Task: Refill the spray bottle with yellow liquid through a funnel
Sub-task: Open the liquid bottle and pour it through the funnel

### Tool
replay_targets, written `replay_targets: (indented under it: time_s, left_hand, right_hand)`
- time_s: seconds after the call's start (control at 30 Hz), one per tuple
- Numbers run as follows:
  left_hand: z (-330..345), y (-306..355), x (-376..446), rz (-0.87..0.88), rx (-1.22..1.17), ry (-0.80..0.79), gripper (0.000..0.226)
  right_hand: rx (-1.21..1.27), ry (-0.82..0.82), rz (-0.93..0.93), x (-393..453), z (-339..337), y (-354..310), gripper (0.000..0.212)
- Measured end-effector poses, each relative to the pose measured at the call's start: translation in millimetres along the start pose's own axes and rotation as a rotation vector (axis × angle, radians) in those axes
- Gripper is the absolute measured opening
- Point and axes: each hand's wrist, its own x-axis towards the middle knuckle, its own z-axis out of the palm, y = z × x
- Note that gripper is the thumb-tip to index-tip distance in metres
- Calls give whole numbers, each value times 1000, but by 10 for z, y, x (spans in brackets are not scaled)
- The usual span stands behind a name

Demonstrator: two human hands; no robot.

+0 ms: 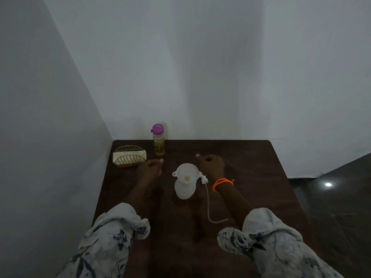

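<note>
Worktop: dark brown wooden worktop (251, 167) set into a white-walled corner.
Spray bottle: white plastic spray bottle (184, 190) upright near the middle, a white plastic funnel (187, 171) seated in its neck.
Sprayer head: white pump head with long dip tube (207, 201) lying just right of the bottle.
Yellow liquid: clear bottle with purple cap (159, 141) at the far edge, capped.
Napkin holder: gold wire holder with white napkins (129, 156), far left.
Left hand (150, 167): loosely curled, holding nothing, left of the funnel.
Right hand (210, 164): loosely curled, empty, just right of the funnel; orange cord bracelet (221, 184) at the wrist.
</note>
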Motion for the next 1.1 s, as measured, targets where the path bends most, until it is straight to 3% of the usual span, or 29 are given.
replay_targets:
  time_s: [0.07, 0.23, 0.37, 0.57, 0.93, 1.03, 1.1]
  left_hand:
    - [-16, 83, 138, 24, 64, 44, 15]
    - [-29, 300, 509, 156, 211, 116, 57]
    - [35, 422, 760, 293, 286, 153, 62]
    - [105, 508, 1024, 357, 257, 121, 73]
    - [158, 618, 1030, 497, 259, 58, 44]
    - [181, 791, 887, 502, 209, 56, 36]
    - [174, 928, 814, 541, 196, 29, 43]
  right_hand:
    - [-46, -34, -89, 123, 103, -123, 34]
    - [-166, -173, -254, 460, 449, -374, 20]
    - [-230, -262, -307, 690, 744, -484, 20]
    - [-256, -287, -319, 886, 973, -548, 21]
    - [-270, -294, -382, 1012, 973, -576, 35]
    - [-224, -279, -382, 1002, 873, -624, 49]
    - [-189, -297, -399, 1000, 785, -690, 58]
